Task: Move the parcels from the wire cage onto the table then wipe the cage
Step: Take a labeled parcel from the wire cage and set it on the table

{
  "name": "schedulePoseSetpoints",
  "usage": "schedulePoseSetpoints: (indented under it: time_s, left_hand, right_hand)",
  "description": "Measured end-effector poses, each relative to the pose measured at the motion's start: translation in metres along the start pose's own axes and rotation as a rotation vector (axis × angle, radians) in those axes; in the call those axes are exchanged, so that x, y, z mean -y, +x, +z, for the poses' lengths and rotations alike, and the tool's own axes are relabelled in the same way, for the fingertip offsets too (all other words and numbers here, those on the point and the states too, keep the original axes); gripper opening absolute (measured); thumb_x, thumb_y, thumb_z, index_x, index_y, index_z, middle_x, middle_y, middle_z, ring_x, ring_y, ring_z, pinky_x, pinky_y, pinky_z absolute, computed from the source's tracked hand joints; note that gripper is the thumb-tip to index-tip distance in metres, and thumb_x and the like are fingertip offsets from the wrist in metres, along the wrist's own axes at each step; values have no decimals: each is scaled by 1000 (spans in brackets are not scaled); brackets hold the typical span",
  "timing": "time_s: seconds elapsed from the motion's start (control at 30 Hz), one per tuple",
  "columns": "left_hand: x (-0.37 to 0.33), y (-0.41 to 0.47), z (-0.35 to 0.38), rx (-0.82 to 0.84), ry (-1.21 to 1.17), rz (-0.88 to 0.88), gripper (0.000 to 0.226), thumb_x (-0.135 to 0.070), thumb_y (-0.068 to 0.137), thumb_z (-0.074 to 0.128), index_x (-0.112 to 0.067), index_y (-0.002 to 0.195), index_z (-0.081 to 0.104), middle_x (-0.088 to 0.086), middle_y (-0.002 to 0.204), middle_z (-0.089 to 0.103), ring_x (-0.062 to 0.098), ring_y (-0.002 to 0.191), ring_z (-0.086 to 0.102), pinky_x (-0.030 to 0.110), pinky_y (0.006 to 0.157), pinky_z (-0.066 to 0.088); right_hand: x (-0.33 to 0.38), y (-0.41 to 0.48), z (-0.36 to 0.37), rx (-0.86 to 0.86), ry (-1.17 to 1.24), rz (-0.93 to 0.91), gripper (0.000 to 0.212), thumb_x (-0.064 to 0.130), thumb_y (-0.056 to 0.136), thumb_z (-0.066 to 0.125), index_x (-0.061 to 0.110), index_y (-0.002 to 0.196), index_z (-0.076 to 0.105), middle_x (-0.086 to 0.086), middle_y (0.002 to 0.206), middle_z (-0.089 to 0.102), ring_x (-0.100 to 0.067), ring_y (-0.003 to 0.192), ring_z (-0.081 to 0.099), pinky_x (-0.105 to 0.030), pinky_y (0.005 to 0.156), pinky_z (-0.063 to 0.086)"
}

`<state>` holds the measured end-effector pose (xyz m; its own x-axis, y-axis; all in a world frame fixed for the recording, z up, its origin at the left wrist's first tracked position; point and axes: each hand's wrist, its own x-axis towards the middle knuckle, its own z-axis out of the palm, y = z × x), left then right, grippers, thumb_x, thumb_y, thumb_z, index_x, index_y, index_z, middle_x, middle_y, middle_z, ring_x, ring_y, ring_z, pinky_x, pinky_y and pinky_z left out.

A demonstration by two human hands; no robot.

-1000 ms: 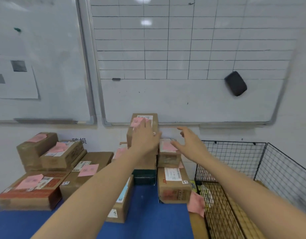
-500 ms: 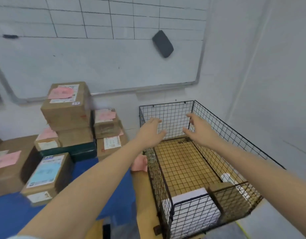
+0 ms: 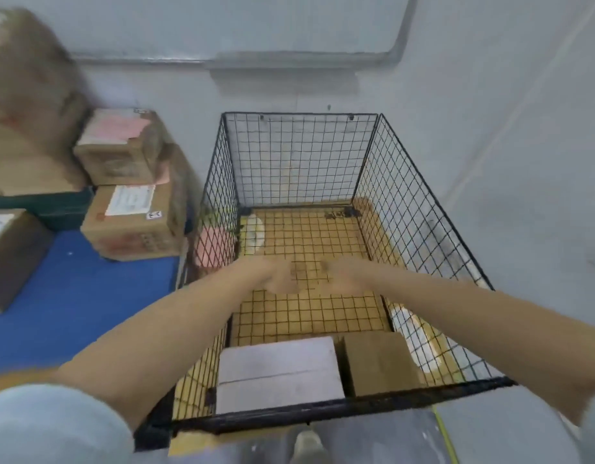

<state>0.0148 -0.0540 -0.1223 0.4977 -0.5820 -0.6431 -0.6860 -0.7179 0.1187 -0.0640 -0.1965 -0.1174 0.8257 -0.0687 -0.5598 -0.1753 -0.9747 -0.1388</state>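
Left grip (image 3: 282,278), right grip (image 3: 343,277) stretched forward, just beside each other; blurred, pose unclear.

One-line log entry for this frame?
phase: hands above wire cage | left hand: blurred | right hand: blurred | in cage: white parcel, brown parcel

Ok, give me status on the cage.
Both over cage: left grip, right grip, blurred, state unclear. Inside, near end: white parcel, brown parcel. Nothing blocking them.

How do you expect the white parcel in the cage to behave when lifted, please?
The white parcel looks flat-faced and boxy, so probably stiff and unlikely to roll. It sits beside the brown parcel, so it may rub against it.
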Motion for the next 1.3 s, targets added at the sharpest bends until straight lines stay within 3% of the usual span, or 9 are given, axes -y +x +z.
schedulePoseSetpoints:
  time_s: [0.13, 0.37, 0.53, 0.63, 0.7, 0.97, 1.07, 1.13, 1.3]
  left_hand:
    - [7, -4, 23, 306, 49, -195, 64, -50, 99, 30, -6, 145, 31, 12, 147, 38, 31, 132, 41, 45, 110, 34]
    - [18, -1, 47, 461, -55, -394, 66, -63, 92, 37, -6, 120, 57, 10, 101, 68, 19, 88, 68, 33, 88, 53]
    - [4, -6, 62, 548, 125, -310, 56, -54, 95, 39, -18, 137, 46, 7, 114, 60, 21, 91, 60, 32, 87, 48]
    - [7, -4, 61, 580, -21, -357, 69, -59, 92, 37, -17, 146, 31, 15, 127, 55, 28, 107, 61, 34, 96, 47]
    - [9, -3, 60, 548, -183, -452, 81, -67, 89, 34, -7, 143, 33, 20, 125, 55, 30, 104, 63, 38, 97, 49]
    - [27, 2, 22, 273, -680, -542, 92, -74, 84, 35, -2, 140, 36, 22, 123, 57, 33, 102, 62, 42, 85, 54]
    - [33, 5, -1, 42, -877, -511, 76, -65, 91, 36, -4, 137, 39, 15, 106, 60, 31, 99, 61, 42, 86, 53]
    - [31, 11, -10, -86, -996, -478, 68, -60, 95, 32, -6, 135, 40, 12, 105, 60, 30, 101, 58, 42, 87, 51]
    - [32, 27, -22, -328, -1164, -391, 72, -63, 93, 31, -7, 137, 41, 15, 129, 55, 34, 119, 51, 50, 101, 43]
  right_hand:
    - [9, 17, 38, 168, 6, -74, 58, 45, 99, 42, 2, 139, 42, -16, 137, 51, -28, 123, 50, -37, 102, 43]
    - [15, 18, 71, 375, 68, -46, 55, 51, 99, 36, 7, 124, 57, -3, 105, 60, -18, 93, 58, -27, 77, 49]
    - [19, 18, 73, 462, 143, 29, 51, 47, 101, 37, 6, 128, 54, -10, 122, 60, -22, 103, 62, -22, 64, 49]
    - [22, 22, 75, 463, 316, 66, 40, 36, 100, 46, 5, 120, 60, -10, 100, 66, -21, 80, 61, -22, 55, 48]
    - [20, 23, 73, 437, 351, 92, 33, 34, 97, 51, 6, 109, 65, -8, 83, 63, -20, 68, 58, -25, 56, 51]
    - [0, 17, 18, 391, 351, 237, 42, 46, 94, 54, 4, 93, 56, -17, 96, 64, -27, 88, 69, -33, 77, 59]
    - [-12, 21, 1, 210, 373, 218, 48, 42, 91, 58, 0, 114, 57, -10, 96, 68, -23, 83, 68, -28, 71, 58]
    - [-19, 24, -11, 15, 460, 249, 70, 31, 87, 66, -6, 136, 34, -11, 100, 61, -21, 78, 61, -25, 61, 54]
    - [-28, 27, -26, -299, 565, 318, 107, 20, 74, 80, 5, 150, 6, -22, 144, 29, -31, 117, 50, -32, 92, 49]
